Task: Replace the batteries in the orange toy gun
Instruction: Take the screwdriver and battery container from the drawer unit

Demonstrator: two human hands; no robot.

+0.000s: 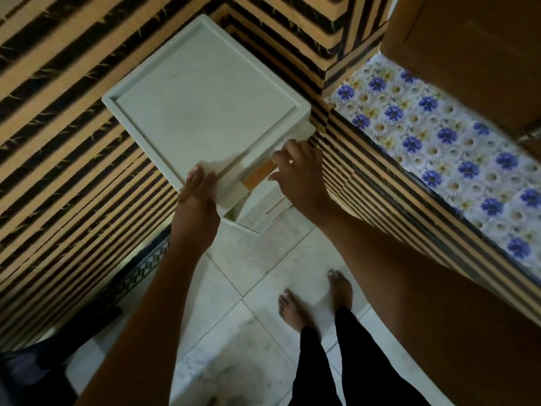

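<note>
I'm standing over a pale plastic drawer cabinet (205,101) in the corner at twelve o'clock. My left hand (199,197) rests on its near corner, fingers laid fairly straight along the edge, steadying it. My right hand (295,171), at about one o'clock from the left one, curls its fingers on the front of the top drawer (257,174), which shows an orange strip inside. The two hands are apart. I cannot see the toy gun or any batteries; whether that orange is the gun, I cannot tell. I judge this the fetching step. Next I'd pull the drawer toward six o'clock while holding the cabinet firm.
</note>
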